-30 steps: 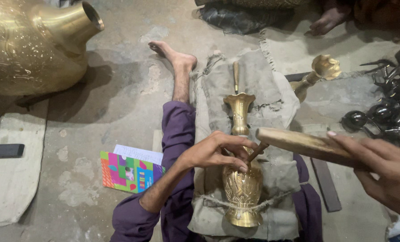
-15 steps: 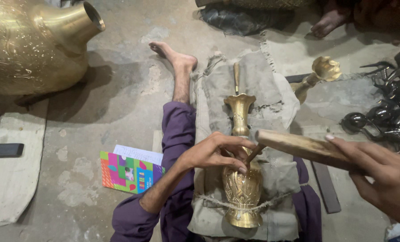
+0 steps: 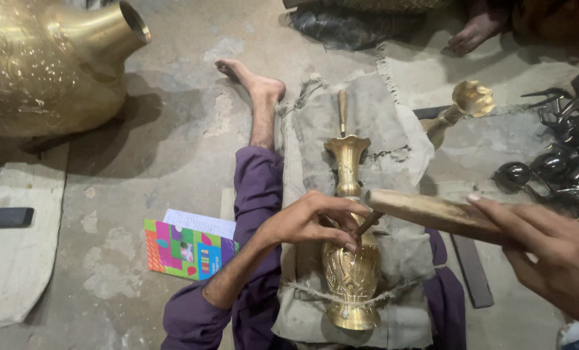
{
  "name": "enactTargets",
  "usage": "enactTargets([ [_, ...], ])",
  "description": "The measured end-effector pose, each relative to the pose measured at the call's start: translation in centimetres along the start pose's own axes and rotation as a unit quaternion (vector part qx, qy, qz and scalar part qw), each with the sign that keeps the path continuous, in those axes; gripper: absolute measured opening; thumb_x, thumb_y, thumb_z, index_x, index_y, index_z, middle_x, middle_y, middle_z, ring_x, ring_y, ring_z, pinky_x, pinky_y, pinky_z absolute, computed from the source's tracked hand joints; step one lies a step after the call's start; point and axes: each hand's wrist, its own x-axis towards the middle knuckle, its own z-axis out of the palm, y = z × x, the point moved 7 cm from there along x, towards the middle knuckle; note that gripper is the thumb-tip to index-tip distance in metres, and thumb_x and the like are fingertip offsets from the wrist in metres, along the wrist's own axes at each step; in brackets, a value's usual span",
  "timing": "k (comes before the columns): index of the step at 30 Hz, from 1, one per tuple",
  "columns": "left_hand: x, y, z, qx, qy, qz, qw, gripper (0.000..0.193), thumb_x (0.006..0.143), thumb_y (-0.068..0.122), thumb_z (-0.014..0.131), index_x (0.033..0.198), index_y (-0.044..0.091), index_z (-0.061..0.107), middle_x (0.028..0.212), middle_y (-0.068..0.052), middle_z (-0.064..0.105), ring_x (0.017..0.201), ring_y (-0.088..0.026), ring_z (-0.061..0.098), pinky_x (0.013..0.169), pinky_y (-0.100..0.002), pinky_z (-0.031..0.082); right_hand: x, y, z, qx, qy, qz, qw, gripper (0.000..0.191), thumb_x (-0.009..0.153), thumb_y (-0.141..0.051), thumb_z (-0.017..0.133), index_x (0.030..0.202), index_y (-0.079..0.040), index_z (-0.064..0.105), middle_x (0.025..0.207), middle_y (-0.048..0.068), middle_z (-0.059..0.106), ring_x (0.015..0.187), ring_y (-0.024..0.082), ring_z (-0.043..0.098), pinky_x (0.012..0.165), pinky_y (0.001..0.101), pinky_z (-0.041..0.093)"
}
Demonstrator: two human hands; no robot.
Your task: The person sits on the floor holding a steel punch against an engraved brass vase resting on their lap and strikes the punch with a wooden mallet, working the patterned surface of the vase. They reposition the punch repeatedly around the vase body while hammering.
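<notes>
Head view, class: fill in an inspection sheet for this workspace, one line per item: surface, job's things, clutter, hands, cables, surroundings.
Surface: rough concrete floor; padded cloth laid over the person's lap.
Job's things: brass vase lying on the cloth, tied down with cord; thin punch set against its body; wooden mallet at the punch's end.
Clutter: colourful booklet, dark flat block, wooden-handled tool above the vase.
Hands: left hand pinches the punch on the vase; right hand grips the mallet.
Cables: nothing seen.
Surroundings: large brass vessel top left, brass goblet, dark metal pieces right, another person's foot top.
</notes>
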Motion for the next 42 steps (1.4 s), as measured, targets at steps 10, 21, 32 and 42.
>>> enactTargets([
  [10, -0.2, -0.4, -0.1, -0.017, -0.001, -0.014, 1.0, 0.051, 0.099, 0.014, 0.074, 0.147, 0.006, 0.057, 0.107, -0.009, 0.08, 0.103, -0.015, 0.078, 0.095, -0.033, 0.064, 0.6, -0.4, -1.6, 0.085, 0.072, -0.02, 0.994, 0.076, 0.077, -0.003, 0.072, 0.15, -0.012, 0.053, 0.12, 0.016, 0.071, 0.103, 0.025, 0.074, 0.088, 0.0377, 0.064],
  [21, -0.1, -0.6, -0.2, -0.028, 0.006, -0.008, 1.0, 0.053, 0.097, 0.013, 0.076, 0.146, 0.007, 0.057, 0.104, -0.008, 0.08, 0.1, -0.015, 0.078, 0.093, -0.033, 0.064, 0.7, 0.2, 0.0, -0.017, -0.023, 0.009, 1.0, 0.077, 0.081, -0.005, 0.075, 0.152, -0.021, 0.052, 0.116, 0.005, 0.074, 0.097, 0.019, 0.076, 0.088, 0.0358, 0.064],
  [32, -0.1, -0.7, -0.2, -0.015, 0.006, 0.001, 1.0, 0.051, 0.098, 0.014, 0.076, 0.145, 0.006, 0.058, 0.105, -0.009, 0.08, 0.101, -0.015, 0.078, 0.092, -0.033, 0.064, 0.9, -0.2, -1.1, 0.032, 0.04, 0.011, 0.999, 0.079, 0.078, -0.002, 0.076, 0.151, -0.019, 0.053, 0.117, 0.012, 0.073, 0.097, 0.026, 0.076, 0.086, 0.0377, 0.064],
  [42, -0.2, -0.3, -0.2, -0.005, 0.01, -0.003, 1.0, 0.051, 0.097, 0.012, 0.078, 0.144, 0.006, 0.059, 0.102, -0.009, 0.08, 0.099, -0.014, 0.078, 0.091, -0.032, 0.063, 1.4, -1.1, -1.3, 0.05, -0.004, -0.032, 0.998, 0.078, 0.073, -0.002, 0.075, 0.146, -0.019, 0.054, 0.128, 0.01, 0.071, 0.102, 0.026, 0.076, 0.089, 0.0381, 0.064],
])
